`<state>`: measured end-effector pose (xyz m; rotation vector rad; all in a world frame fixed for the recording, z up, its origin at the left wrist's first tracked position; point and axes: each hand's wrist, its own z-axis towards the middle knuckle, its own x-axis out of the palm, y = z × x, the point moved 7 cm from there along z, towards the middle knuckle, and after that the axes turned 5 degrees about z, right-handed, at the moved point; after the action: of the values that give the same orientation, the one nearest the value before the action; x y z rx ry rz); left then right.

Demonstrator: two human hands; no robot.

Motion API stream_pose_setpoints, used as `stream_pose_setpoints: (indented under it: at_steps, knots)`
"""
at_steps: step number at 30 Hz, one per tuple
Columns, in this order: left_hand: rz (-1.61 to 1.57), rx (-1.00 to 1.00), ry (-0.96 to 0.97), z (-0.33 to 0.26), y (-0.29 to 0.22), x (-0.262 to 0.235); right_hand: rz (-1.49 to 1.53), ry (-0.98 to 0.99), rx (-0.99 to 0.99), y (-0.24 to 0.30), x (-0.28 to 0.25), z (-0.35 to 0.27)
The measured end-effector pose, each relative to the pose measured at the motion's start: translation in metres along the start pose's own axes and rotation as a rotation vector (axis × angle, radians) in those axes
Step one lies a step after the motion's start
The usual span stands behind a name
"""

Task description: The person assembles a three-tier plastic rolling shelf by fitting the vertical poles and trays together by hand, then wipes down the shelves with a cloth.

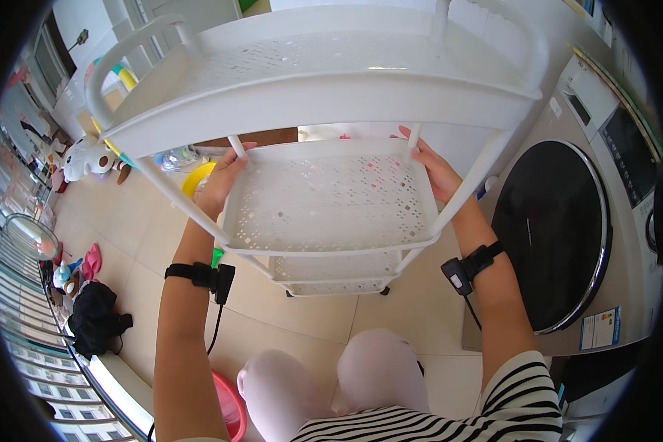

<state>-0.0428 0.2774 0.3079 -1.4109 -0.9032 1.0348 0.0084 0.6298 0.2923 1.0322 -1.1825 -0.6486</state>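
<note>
A white plastic rolling cart (317, 99) with several perforated shelves stands upright in front of me. Its bare middle shelf (324, 210) lies between my two hands, below the large top shelf. My left hand (225, 179) grips the left side of this shelf by the far left post, fingers curled partly behind it. On the opposite side, my right hand (438, 173) holds the shelf's right edge beside the far right post, with some fingertips showing past the post. Lower shelves and small black casters (385, 291) appear underneath. Each forearm wears a black strap with a small cabled device.
A washing machine with a round black door (556, 236) stands close on the right. Railings (29, 317) run along the left, near a black cloth bundle (96, 320) and pink slippers (92, 261). A plush toy (87, 158) sits farther back. A pink basin (228, 405) is near my legs.
</note>
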Motion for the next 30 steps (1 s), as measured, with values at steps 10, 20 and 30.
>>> stream_pose_setpoints:
  at_steps: [10, 20, 30]
  knots:
    - [0.123, -0.032, -0.133, 0.019, 0.014, -0.019, 0.045, 0.218, -0.138, -0.010, 0.001, -0.050]
    - [0.123, 0.017, -0.132, 0.018, 0.016, -0.020, -0.046, -0.231, -0.016, 0.001, -0.047, -0.007]
    - [0.536, 0.134, -0.301, 0.001, -0.005, -0.034, 0.104, -0.198, 0.053, -0.011, -0.037, -0.003]
